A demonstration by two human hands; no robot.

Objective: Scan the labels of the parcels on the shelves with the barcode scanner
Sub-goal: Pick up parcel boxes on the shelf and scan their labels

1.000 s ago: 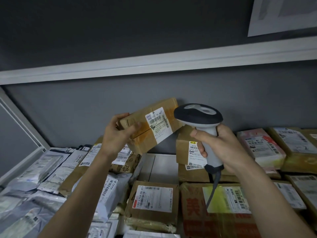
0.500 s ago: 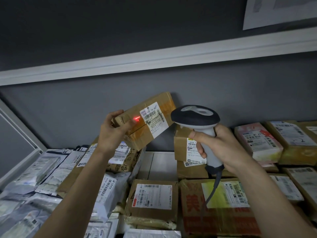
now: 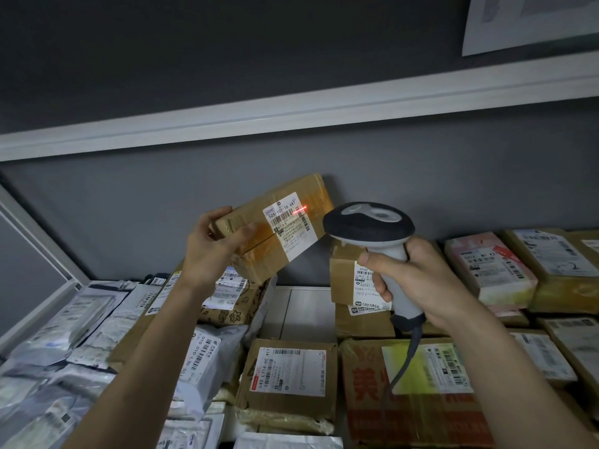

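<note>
My left hand (image 3: 212, 251) grips the left end of a small brown cardboard parcel (image 3: 256, 222), holding it tilted in the air above the shelf. Its white label (image 3: 290, 226) faces me, and a red scanner line glows at the label's upper right edge. My right hand (image 3: 411, 280) is wrapped round the handle of a grey and white barcode scanner (image 3: 369, 228), whose dark head points at the parcel from just to its right. The scanner's cable (image 3: 410, 354) hangs down below my fist.
The shelf (image 3: 298, 309) below is packed with parcels: grey plastic mailers (image 3: 58, 335) on the left, cardboard boxes (image 3: 288, 377) in the middle and right, a pink-wrapped parcel (image 3: 489, 267) at the far right. A white shelf rail (image 3: 291, 121) runs overhead against the grey wall.
The red scan light came on and has moved from the parcel's bare cardboard left of the label to the label's upper right edge. The parcel and scanner stay held up together.
</note>
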